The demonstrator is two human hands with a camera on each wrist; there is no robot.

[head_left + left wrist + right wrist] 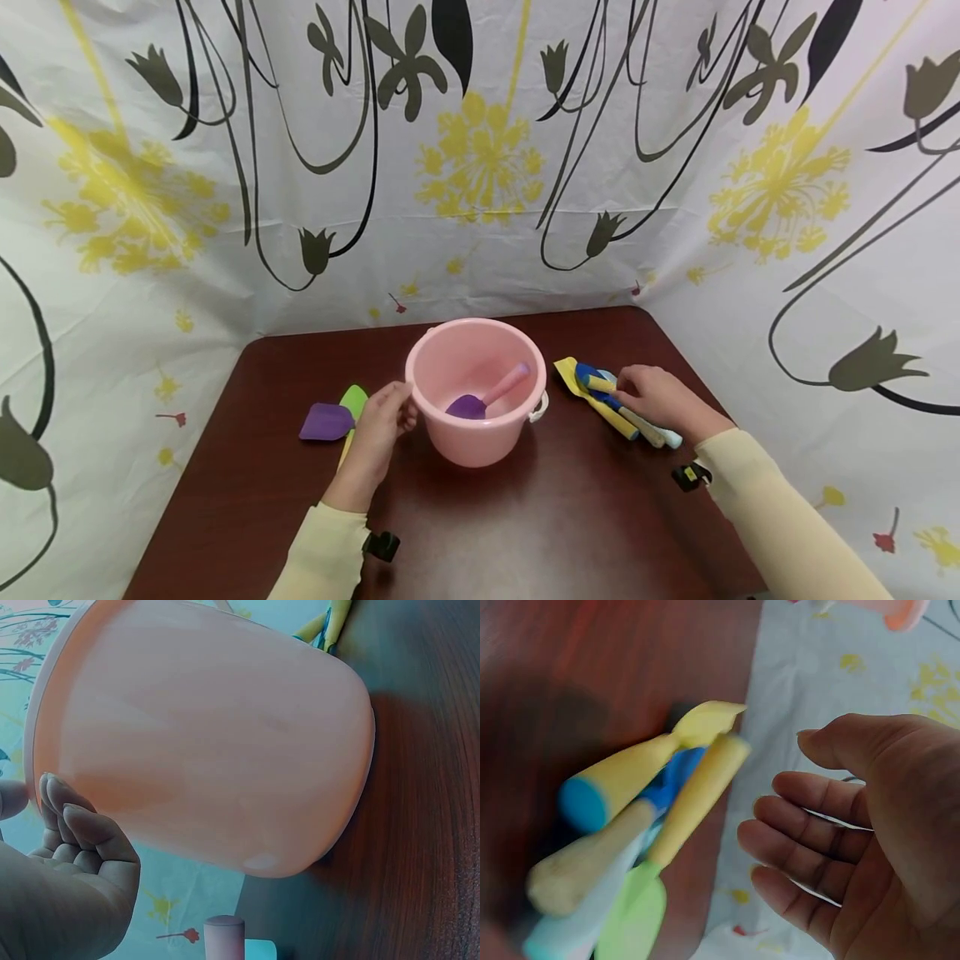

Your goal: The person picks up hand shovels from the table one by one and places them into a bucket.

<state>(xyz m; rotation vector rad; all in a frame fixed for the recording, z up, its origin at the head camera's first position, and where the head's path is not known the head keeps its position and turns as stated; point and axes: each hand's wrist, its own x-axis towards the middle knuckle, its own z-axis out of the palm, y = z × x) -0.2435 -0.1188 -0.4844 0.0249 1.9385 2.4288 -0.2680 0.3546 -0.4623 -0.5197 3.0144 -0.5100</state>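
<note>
A pink bucket stands on the table with a purple-bladed toy shovel inside, its pink handle leaning toward the right wall. My left hand pinches the bucket's rim on its left side, the thumb and fingers on either side of the rim in the left wrist view. To the right lies a pile of toy shovels, among them a yellow one. Over this pile is my right hand, holding nothing, its fingers loosely bent. A green-bladed shovel with a yellow handle lies on top, close to those fingers.
Left of the bucket, a purple-bladed shovel and a green-bladed one lie partly behind my left hand. The dark wooden table has a floral cloth hanging behind and at both sides. A white handle lug sticks out from the bucket.
</note>
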